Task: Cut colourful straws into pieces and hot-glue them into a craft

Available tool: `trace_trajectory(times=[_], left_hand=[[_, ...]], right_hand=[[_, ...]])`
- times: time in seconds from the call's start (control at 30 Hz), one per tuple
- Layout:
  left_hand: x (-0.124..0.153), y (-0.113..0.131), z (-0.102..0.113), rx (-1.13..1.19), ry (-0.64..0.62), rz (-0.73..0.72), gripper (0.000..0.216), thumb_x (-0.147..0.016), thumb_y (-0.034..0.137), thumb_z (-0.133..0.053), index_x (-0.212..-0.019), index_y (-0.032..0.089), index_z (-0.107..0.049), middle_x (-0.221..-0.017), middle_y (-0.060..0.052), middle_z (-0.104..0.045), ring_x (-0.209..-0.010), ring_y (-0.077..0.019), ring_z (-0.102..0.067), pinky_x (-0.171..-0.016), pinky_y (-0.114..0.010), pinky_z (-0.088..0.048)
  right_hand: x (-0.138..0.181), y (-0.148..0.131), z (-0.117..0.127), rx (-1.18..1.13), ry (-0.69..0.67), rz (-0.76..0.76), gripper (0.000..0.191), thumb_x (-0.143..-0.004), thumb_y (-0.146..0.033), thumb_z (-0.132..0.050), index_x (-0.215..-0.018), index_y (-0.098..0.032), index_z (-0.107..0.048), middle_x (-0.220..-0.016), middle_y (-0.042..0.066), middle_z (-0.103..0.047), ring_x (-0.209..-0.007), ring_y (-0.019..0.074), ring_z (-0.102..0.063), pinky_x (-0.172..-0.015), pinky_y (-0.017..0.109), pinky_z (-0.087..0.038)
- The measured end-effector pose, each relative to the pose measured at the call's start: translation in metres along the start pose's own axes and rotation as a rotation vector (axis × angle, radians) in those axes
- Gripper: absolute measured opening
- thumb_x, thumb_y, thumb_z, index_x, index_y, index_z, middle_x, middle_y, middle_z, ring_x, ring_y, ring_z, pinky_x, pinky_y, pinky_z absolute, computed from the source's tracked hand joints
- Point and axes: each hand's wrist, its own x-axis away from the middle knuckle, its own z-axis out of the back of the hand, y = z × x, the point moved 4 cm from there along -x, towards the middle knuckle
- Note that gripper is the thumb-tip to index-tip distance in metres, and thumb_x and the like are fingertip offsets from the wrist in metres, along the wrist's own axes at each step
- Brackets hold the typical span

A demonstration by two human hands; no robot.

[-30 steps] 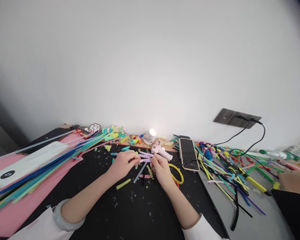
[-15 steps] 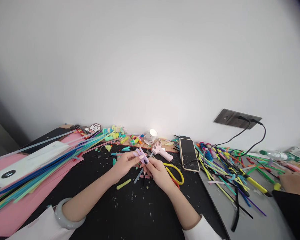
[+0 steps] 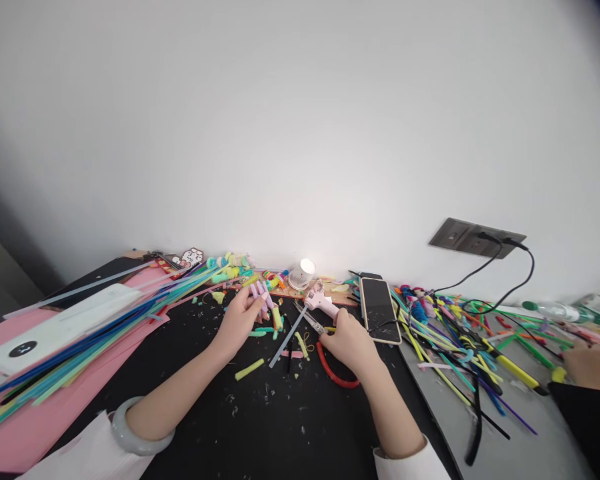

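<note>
My left hand (image 3: 240,319) pinches a small bundle of lilac straw pieces (image 3: 261,293) and holds it up over the black mat (image 3: 260,413). My right hand (image 3: 351,341) lies on the scissors (image 3: 325,350), which have red-and-yellow handles and blades pointing up-left toward the pink glue gun (image 3: 323,304); the fingers cover the handles. Cut straw bits, including a yellow-green piece (image 3: 249,369) and a grey-blue one (image 3: 286,343), lie between my hands.
A phone (image 3: 378,308) lies face up right of the glue gun. Long straws (image 3: 80,347) fan over pink paper (image 3: 35,413) at left, with a white box (image 3: 55,327). More straws and black cables (image 3: 475,333) clutter the grey surface at right, where another person's hand (image 3: 590,367) rests.
My hands have parted. The left carried the lilac straw bundle up and to the left. The right dropped to the right onto the scissors, whose blades now show.
</note>
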Motion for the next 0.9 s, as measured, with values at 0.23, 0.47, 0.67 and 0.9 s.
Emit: trace_trajectory(times=[0.23, 0.47, 0.67, 0.9], left_hand=[[-0.001, 0.001, -0.001, -0.018, 0.006, 0.010, 0.040, -0.074, 0.055, -0.062, -0.092, 0.022, -0.050, -0.081, -0.006, -0.074, -0.065, -0.0185, -0.064, -0.053, -0.025, -0.041], [-0.001, 0.001, -0.001, 0.006, 0.027, 0.012, 0.046, -0.070, 0.057, -0.065, -0.095, 0.021, -0.052, -0.086, -0.008, -0.076, -0.065, -0.0183, -0.063, -0.053, -0.025, -0.041], [0.000, 0.001, -0.001, -0.007, 0.021, 0.020, 0.040, -0.072, 0.052, -0.066, -0.093, 0.020, -0.056, -0.086, -0.008, -0.076, -0.069, -0.0197, -0.065, -0.053, -0.025, -0.042], [-0.001, 0.001, -0.001, -0.001, 0.019, 0.038, 0.036, -0.075, 0.050, -0.063, -0.094, 0.021, -0.053, -0.086, -0.007, -0.076, -0.072, -0.0197, -0.064, -0.054, -0.024, -0.041]], right_hand=[[0.005, 0.010, 0.008, 0.018, -0.142, 0.048, 0.036, -0.067, -0.017, -0.068, -0.102, -0.016, -0.062, -0.091, 0.015, -0.068, -0.077, 0.0265, -0.066, -0.056, 0.027, -0.038], [0.008, 0.015, 0.004, 0.047, -0.267, 0.032, 0.027, -0.059, -0.011, -0.067, -0.084, -0.018, -0.059, -0.083, 0.011, -0.066, -0.067, 0.0218, -0.062, -0.051, 0.026, -0.036], [0.004, 0.021, 0.009, 0.024, -0.231, 0.060, 0.019, -0.064, -0.012, -0.062, -0.062, -0.022, -0.046, -0.069, 0.005, -0.061, -0.059, 0.0168, -0.056, -0.048, 0.025, -0.032], [0.005, 0.040, 0.024, -0.065, -0.331, 0.027, 0.022, -0.058, -0.011, -0.063, -0.051, -0.020, -0.045, -0.056, -0.002, -0.051, -0.052, 0.0123, -0.045, -0.049, 0.026, -0.026]])
